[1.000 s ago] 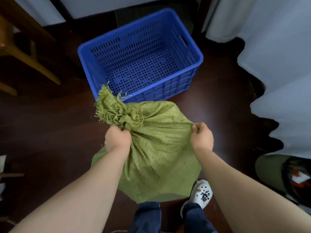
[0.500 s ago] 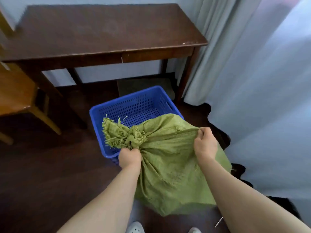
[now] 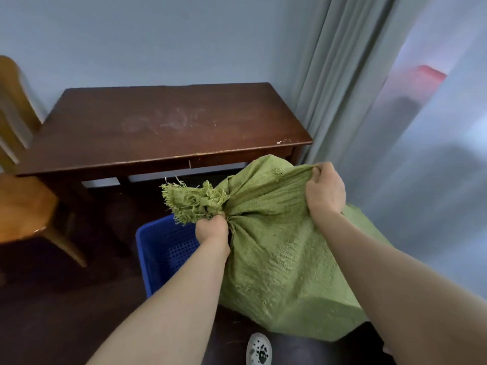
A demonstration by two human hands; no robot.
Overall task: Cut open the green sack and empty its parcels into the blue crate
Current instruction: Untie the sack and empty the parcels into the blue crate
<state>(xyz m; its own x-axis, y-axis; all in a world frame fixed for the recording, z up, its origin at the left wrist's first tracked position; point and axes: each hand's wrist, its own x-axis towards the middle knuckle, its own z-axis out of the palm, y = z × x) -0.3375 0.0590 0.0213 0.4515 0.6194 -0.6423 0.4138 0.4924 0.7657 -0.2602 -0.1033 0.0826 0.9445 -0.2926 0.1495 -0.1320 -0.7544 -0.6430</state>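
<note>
The green woven sack hangs lifted in front of me, bulging and tied shut at a frayed neck on its left. My left hand grips that knotted neck from below. My right hand holds a bunched fold of the sack's upper right side. The blue crate stands on the floor behind and below the sack; only its left part shows, the rest is hidden by the sack. No parcels are visible.
A dark wooden table stands against the wall just beyond the crate. A wooden chair is at the left. Grey curtains hang at the right. My shoe shows on the dark floor below.
Both hands have raised the sack higher and carried it right, over the crate. My view has tilted up, so the table and wall now fill the top.
</note>
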